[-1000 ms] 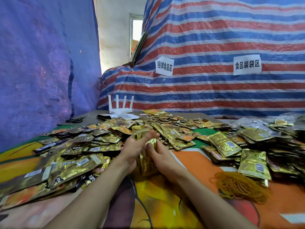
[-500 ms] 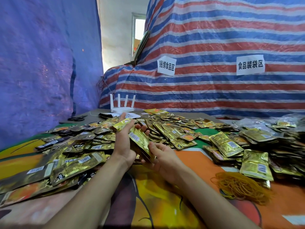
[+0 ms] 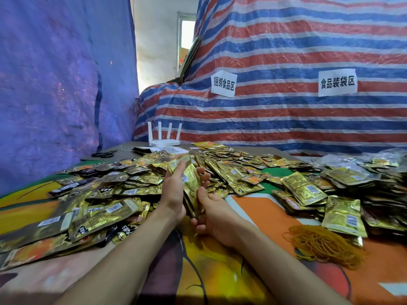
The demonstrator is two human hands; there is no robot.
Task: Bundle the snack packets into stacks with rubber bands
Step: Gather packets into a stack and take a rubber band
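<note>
A small stack of gold snack packets (image 3: 192, 186) stands on edge between my two hands, just above the table. My left hand (image 3: 174, 190) holds its left side, thumb along the top packet and fingertips showing past the far edge. My right hand (image 3: 212, 213) cups the stack's lower end from the right, thumb against the front packet. Loose gold and dark packets (image 3: 105, 194) cover the table to the left and behind. A tangle of yellow rubber bands (image 3: 323, 245) lies at the right, clear of both hands.
More gold packets (image 3: 343, 208) are heaped at the right, some in clear bags (image 3: 361, 159). A white router (image 3: 164, 140) and black scissors (image 3: 103, 154) sit at the back. Striped tarpaulin (image 3: 286, 119) and a blue sheet (image 3: 55, 95) wall the table in.
Both hands have lifted the stack off the table and tilted its top away from me. The left hand has opened out along its side, and the right hand has dropped under its near end.
</note>
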